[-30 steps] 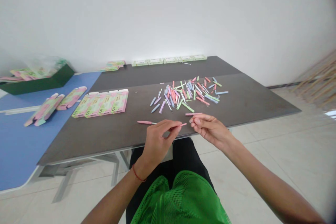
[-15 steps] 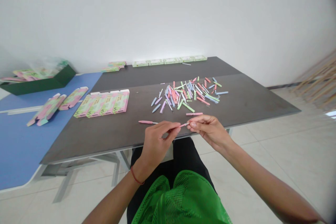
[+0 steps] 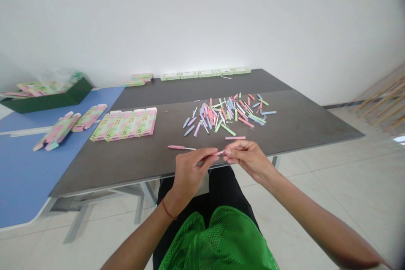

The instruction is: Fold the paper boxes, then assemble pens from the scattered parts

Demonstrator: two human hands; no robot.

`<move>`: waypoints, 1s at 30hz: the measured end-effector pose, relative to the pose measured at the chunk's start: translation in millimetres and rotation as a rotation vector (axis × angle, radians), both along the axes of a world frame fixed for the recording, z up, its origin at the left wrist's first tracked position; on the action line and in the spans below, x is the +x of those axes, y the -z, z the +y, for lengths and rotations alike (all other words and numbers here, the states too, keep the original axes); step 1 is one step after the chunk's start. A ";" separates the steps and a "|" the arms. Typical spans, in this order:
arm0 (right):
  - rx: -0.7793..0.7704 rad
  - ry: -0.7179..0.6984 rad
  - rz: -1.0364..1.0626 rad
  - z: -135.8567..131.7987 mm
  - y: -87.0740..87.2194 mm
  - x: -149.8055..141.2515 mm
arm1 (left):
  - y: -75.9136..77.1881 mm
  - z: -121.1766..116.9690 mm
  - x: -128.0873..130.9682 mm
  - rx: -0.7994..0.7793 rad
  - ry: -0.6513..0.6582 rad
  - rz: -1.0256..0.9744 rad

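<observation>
My left hand (image 3: 190, 168) and my right hand (image 3: 245, 158) meet above the near edge of the dark grey table (image 3: 133, 158). Both pinch one small pink pen piece (image 3: 219, 152) between their fingertips, left from the left, right from the right. A pink pen part with a thin white tip (image 3: 179, 147) lies on the table just left of my left hand. Another pink piece (image 3: 235, 138) lies just beyond my right hand. A loose heap of pastel pen parts (image 3: 226, 112), pink, green, blue and lilac, is spread farther back.
Flat pink-and-green cartons (image 3: 126, 123) lie in a row at the table's left. More cartons (image 3: 63, 126) rest on the blue table (image 3: 19, 173), beside a dark green tray (image 3: 47, 99). Small green boxes (image 3: 204, 73) line the far edge by the white wall. Wooden sticks (image 3: 384, 101) stand at right.
My right hand has moved left to the pink piece held by my left hand and closed its fingertips on the piece's right end. The hands now touch.
</observation>
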State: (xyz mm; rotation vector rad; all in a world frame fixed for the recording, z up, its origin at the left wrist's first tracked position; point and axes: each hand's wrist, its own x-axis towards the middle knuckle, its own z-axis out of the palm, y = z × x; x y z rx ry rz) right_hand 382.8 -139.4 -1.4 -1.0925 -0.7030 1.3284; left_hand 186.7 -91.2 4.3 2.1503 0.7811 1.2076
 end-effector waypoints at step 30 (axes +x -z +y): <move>0.234 -0.020 -0.232 -1.3 -3.8 -5.1 | 2.9 1.0 -2.3 -0.095 0.036 -0.021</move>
